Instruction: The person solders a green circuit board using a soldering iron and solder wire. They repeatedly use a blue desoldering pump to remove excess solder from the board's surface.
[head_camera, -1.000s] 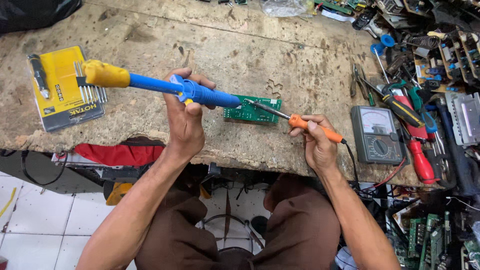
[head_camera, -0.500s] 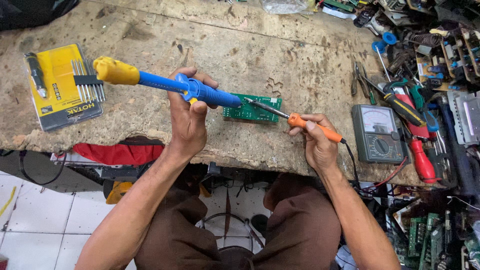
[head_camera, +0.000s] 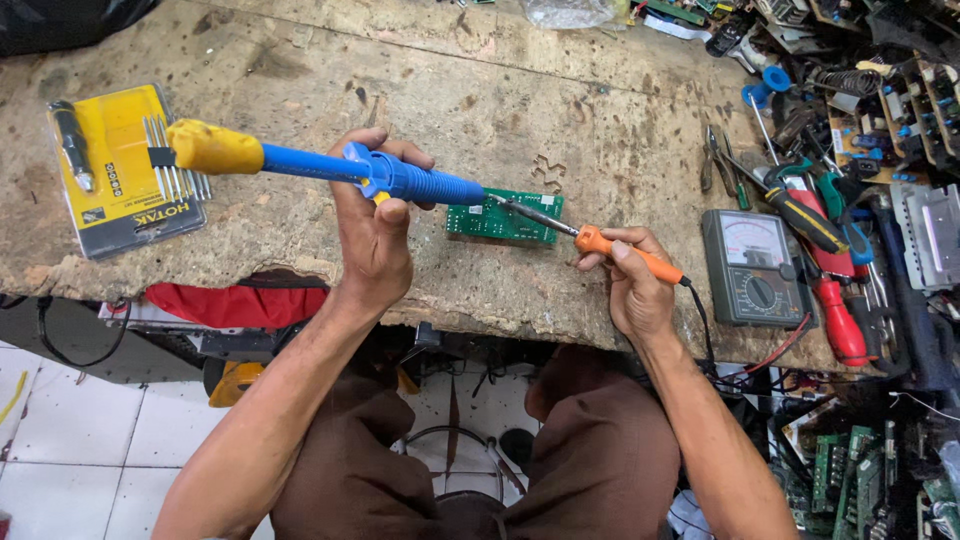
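My left hand (head_camera: 375, 225) grips a blue desoldering pump (head_camera: 330, 168) with a yellow plunger knob, held level above the worn wooden bench (head_camera: 300, 80). Its nozzle points right at a small green circuit board (head_camera: 503, 222) lying flat near the bench's front edge. My right hand (head_camera: 635, 285) holds an orange-handled soldering iron (head_camera: 625, 252); its dark metal tip reaches left over the board and meets the pump's nozzle. A black cord runs down from the iron's handle.
A yellow blister pack of small screwdrivers (head_camera: 120, 170) lies at the left. An analog multimeter (head_camera: 755, 268) sits right of my right hand, beside pliers, screwdrivers (head_camera: 835, 310) and heaps of electronic parts. Red cloth (head_camera: 235, 305) hangs under the bench.
The pump's yellow knob has drifted slightly rightward. Both hands keep the same grips, and the iron's tip stays over the board.
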